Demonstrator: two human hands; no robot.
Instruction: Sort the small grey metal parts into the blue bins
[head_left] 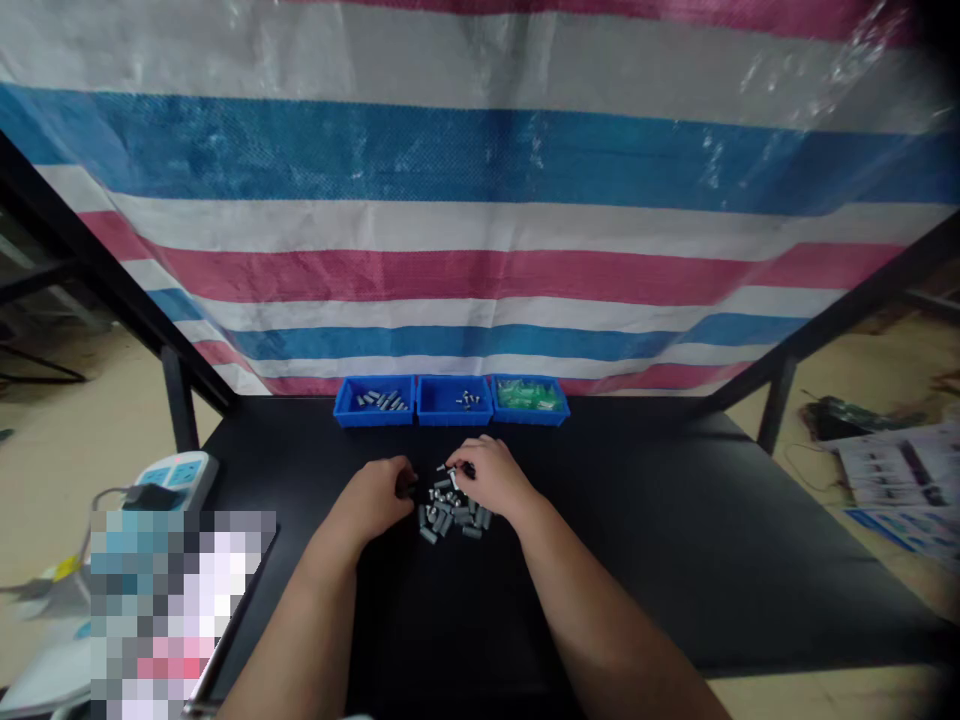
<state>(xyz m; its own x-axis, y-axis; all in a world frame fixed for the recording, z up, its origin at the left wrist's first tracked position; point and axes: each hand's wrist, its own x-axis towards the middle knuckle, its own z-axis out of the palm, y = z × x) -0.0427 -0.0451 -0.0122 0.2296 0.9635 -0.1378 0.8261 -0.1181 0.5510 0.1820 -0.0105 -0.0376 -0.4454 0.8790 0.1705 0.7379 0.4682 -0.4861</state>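
Note:
On the black table lies a loose pile of small grey cylindrical pieces [445,524] mixed with shiny silver screws [435,495]. My right hand [491,475] reaches over the pile's upper right side. Its thumb and fingertips are pinched together at a small bright piece that looks like a screw [454,481]. At the left edge of the pile rests my left hand [381,492], its fingers curled inward. Whatever that hand may hold is hidden by the fingers.
Behind the pile, three blue boxes stand in a row: the left box [375,419] with grey cylinders, the middle box [454,419] with a few screws, the right box [531,417] with green-tinted bags. A power strip [196,480] and blurred-out flat object [187,600] are at left.

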